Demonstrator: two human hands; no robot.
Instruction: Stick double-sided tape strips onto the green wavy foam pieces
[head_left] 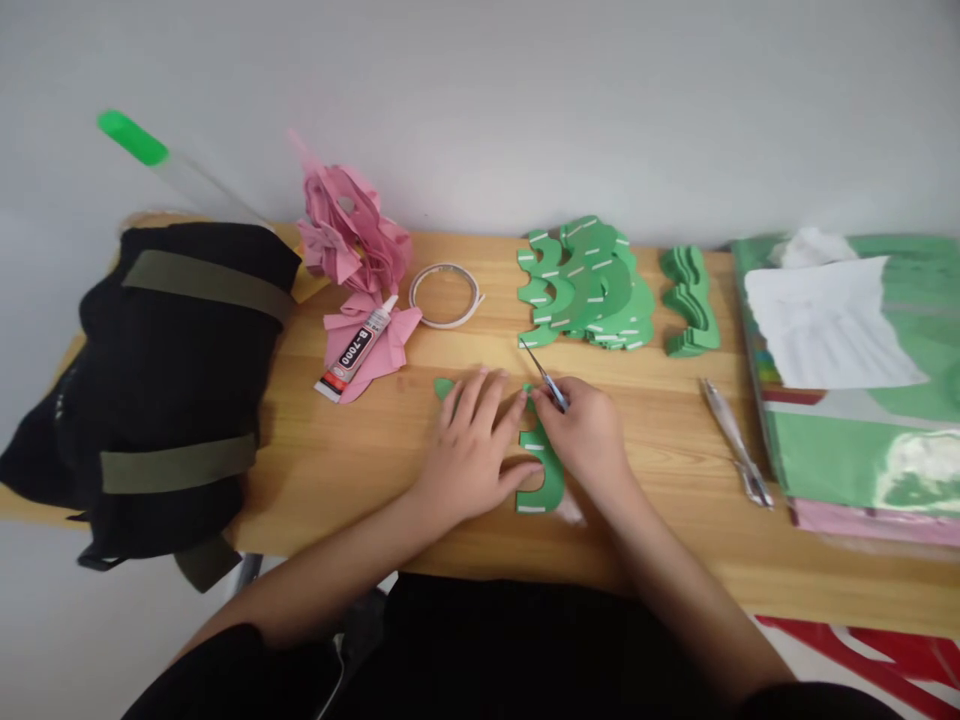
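My left hand point(469, 455) lies with fingers spread and stretched over the table, its index fingertip and thumb touching a curvy green foam-like cutout point(553, 478). White strips mark the ends of that cutout. Part of a second green piece point(444, 388) peeks out beyond my left fingers. In my right hand point(589, 430) is a pair of tweezers point(553, 388), its thin points aimed away from me. The right thumb and fingertips press close to the cutout's upper end. My fingers hide some of the cutout.
Behind my hands are stacked green cutouts point(600, 285), narrower wavy green pieces point(690, 305) and a tape roll point(478, 300). Left are pink pieces point(356, 235), a glue tube point(356, 350) and a black bag point(180, 380). A utility knife point(735, 435) and green sheets point(847, 440) lie right.
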